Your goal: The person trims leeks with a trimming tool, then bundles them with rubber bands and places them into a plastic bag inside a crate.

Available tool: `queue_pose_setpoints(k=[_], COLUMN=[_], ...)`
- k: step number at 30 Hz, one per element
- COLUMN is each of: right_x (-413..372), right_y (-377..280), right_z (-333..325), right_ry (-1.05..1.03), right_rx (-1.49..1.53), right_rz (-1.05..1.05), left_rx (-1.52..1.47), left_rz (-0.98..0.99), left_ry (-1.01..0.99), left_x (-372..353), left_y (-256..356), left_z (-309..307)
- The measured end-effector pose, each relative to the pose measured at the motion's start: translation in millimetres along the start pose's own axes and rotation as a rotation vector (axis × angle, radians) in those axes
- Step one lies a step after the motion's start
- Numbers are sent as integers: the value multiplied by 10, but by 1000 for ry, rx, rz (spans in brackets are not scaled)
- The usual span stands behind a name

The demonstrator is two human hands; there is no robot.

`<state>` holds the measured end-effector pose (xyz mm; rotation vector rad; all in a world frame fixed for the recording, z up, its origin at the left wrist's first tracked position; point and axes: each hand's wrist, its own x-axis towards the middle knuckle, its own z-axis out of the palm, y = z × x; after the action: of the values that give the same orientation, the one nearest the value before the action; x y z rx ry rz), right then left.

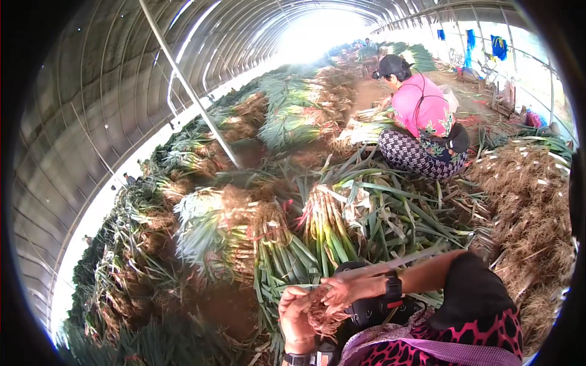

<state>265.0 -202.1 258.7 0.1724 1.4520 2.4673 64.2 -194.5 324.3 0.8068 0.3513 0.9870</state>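
My left hand (pixel 296 314), with a band on its wrist, curls its fingers at the left side of a clump of reddish-brown green onion roots (pixel 325 314). From the right, my right hand (pixel 349 291), wearing a dark watch, closes its fingers over the top of the same clump. The roots hang down between both hands, low in front of my body. A pale, blurred long strip (pixel 397 262) runs above my right forearm. Just beyond my hands lie green onions with thick green stalks (pixel 329 229), gathered in a bundle with a red tie.
A co-worker in a pink top (pixel 424 107) crouches ahead among onions. Rows of green onion bundles (pixel 293 116) stretch back through the arched tunnel. A heap of roots (pixel 528 207) lies at right. A slanted metal pole (pixel 189 85) stands at left.
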Motion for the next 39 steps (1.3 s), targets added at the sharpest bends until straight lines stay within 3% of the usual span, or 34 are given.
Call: queue_pose_setpoints(k=[4, 6, 7, 8, 11, 12, 13, 14, 15, 16, 17, 18, 19, 20, 21, 22, 24, 29, 32, 39], right_x=[-107, -134, -158, -168, -299, -388, -443, -522, -581, -648, -668, -676, -687, -701, -711, -757, -901, -1105, -1160, -1256], right_y=[-113, -203, -230, -147, -70, 10, 67, 229, 364, 314, 407, 591, 773, 915, 1047, 1185, 1550, 2249, 2533, 2716], right_z=[-301, -380, -399, -416, -285, -239, -177, -159, -162, -189, -177, -115, -38, 42, 129, 233, 453, 745, 807, 581], right_ry=[-496, -442, -414, -505, -774, -656, -690, -544, -390, -455, -435, -406, -367, -455, -543, -633, -860, -1099, -1111, -1007], right_rx=[-2124, -1803, -1641, -1418, -1178, -1069, -1116, -1132, -1144, -1257, -1286, -1319, -1355, -1441, -1526, -1689, -1932, -2241, -2404, -2437], right_rz=[-918, -881, -854, -971, -1030, -1192, -1273, -1364, -1447, -1353, -1412, -1467, -1515, -1602, -1674, -1735, -1777, -1760, -1761, -1937], left_rx=[-58, 127, 91, 145, 349, 392, 432, 712, 1055, 1244, 1469, 1353, 1440, 1375, 976, 1070, 1055, 1075, 1045, 1043], left_rz=[37, 62, 65, 23, -121, -166, -211, -80, -120, -70, 165, 247, 349, 479, 411, 822, 1113, 1204, 1268, 1276], left_ry=[-89, -17, -97, -139, -291, -384, -475, -662, -660, -625, -515, -322, -301, -281, -131, -85, -183, -335, -356, -386], left_x=[30, -21, -7, -15, -190, -238, -283, -231, -214, -167, -120, -39, 10, 13, -79, -55, -2, 118, 111, 80], left_y=[-15, -76, -186, -270, -418, -410, -361, -276, -60, 173, 339, 300, 577, 846, 957, 1079, 1238, 1323, 1351, 1462], left_z=[40, 194, 33, -78, -235, -232, -198, -136, 77, 365, 531, 410, 452, 642, 814, 995, 1119, 1152, 1153, 1116])
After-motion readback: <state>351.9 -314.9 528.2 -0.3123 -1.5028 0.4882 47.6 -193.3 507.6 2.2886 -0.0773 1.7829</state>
